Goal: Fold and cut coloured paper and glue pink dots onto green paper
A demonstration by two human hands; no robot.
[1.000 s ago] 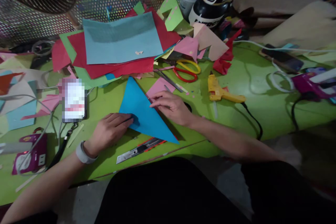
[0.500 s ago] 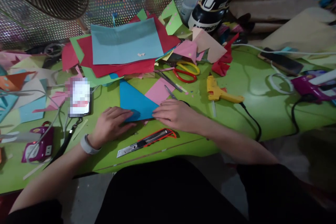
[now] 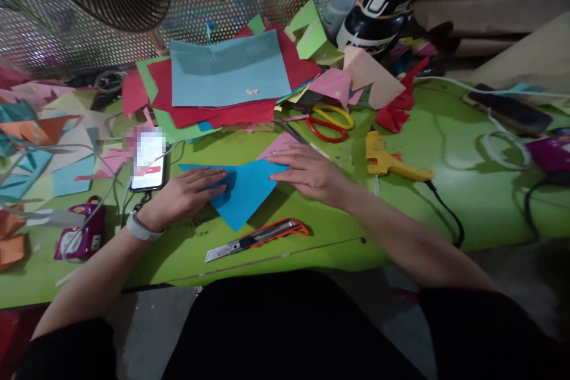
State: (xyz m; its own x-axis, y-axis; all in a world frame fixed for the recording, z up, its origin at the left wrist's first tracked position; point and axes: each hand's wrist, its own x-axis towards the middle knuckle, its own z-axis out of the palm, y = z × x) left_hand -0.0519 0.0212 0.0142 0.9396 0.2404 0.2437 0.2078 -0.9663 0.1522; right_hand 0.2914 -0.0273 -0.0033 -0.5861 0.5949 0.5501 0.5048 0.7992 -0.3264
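A folded sheet of blue paper (image 3: 247, 190) lies on the green table in front of me, one point facing my body. Across its left part rests my left hand (image 3: 189, 190), open, with fingers stretched flat on the paper. My right hand (image 3: 312, 175) grips the paper's right corner between its fingers. Behind that hand a pink paper (image 3: 278, 145) shows in part. On the near side of the blue paper lies a utility knife (image 3: 258, 238) with an orange edge, its blade end to the left.
Scissors (image 3: 327, 133) with red and yellow handles lie beyond my right hand, and a yellow glue gun (image 3: 394, 160) to its right. A phone (image 3: 149, 163) is near my left hand. Stacked coloured papers (image 3: 229, 68) and a black bottle (image 3: 374, 15) stand farther back.
The blue paper has turned, so its point now faces me and its long edge lies away. Both hands have moved slightly farther from my body with it. The view has shifted left.
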